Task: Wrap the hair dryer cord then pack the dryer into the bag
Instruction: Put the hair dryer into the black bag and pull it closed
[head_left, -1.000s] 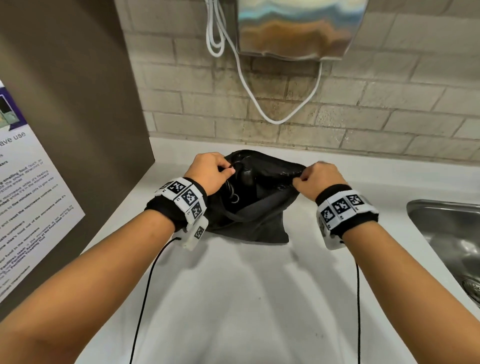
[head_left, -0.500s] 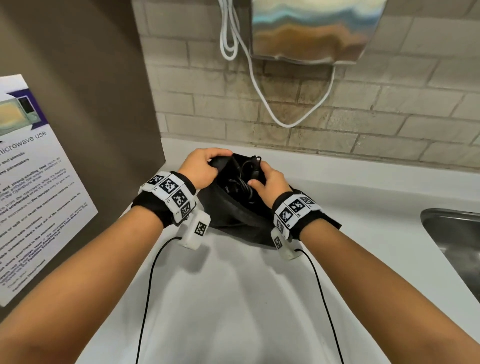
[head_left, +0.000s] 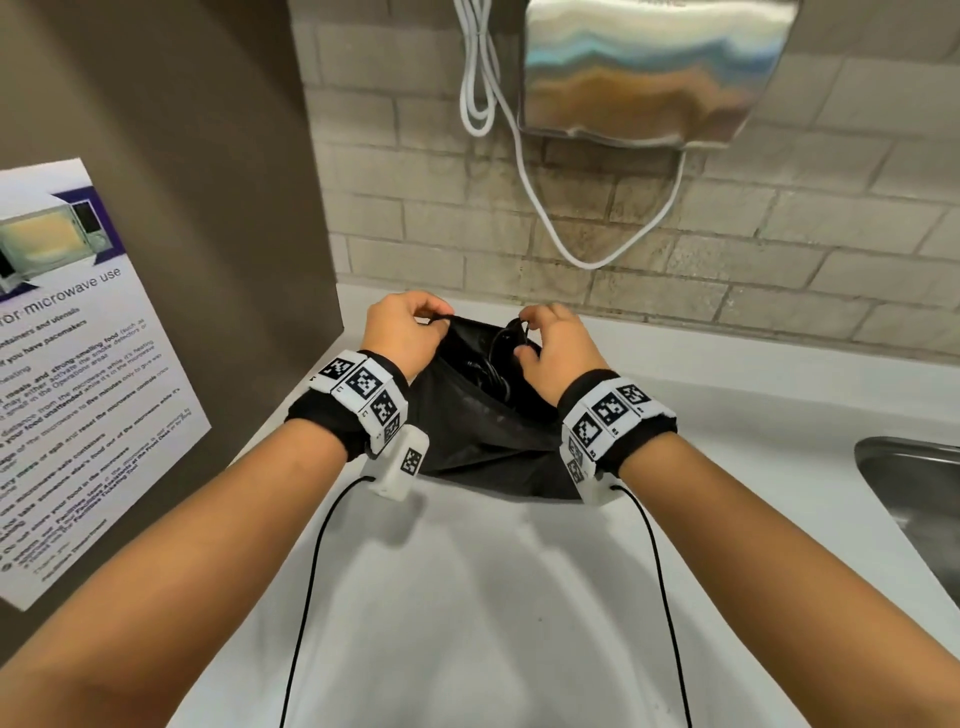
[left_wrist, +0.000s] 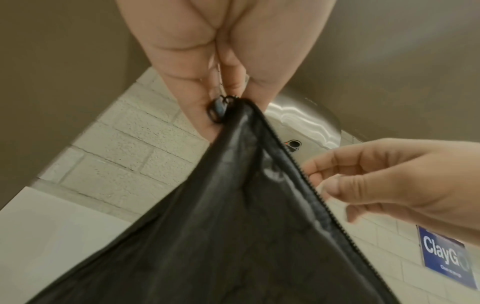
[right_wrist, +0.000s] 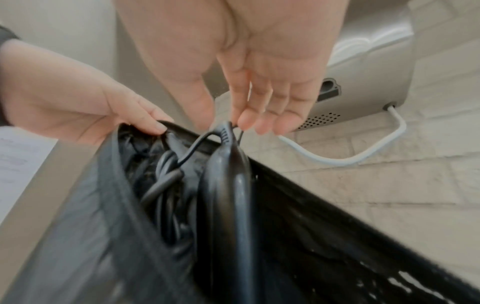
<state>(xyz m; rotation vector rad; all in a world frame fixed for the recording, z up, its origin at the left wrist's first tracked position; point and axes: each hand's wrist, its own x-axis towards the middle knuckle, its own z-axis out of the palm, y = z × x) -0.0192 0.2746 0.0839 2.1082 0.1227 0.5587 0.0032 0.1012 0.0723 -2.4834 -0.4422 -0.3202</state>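
Observation:
A black zip bag (head_left: 483, 447) stands with its mouth open on the white counter (head_left: 467, 597) near the wall. My left hand (head_left: 431, 322) pinches the left end of the bag's rim by the zipper pull (left_wrist: 221, 109). The black hair dryer (right_wrist: 228, 195) sits inside the bag, handle end up, with its coiled cord (right_wrist: 166, 185) beside it. My right hand (head_left: 524, 335) is over the mouth, thumb and fingertips (right_wrist: 244, 121) pinching the cord where it leaves the handle. Most of the dryer is hidden in the bag.
A steel wall unit (head_left: 649, 78) with a looping white cable (head_left: 597, 249) hangs on the brick wall behind. A brown panel with a microwave poster (head_left: 67, 364) closes off the left side. A steel sink (head_left: 914, 499) lies at the right edge.
My right hand left the bag's right rim, reached into the mouth and now pinches the cord at the top. The left hand kept its hold and lifted the rim slightly.

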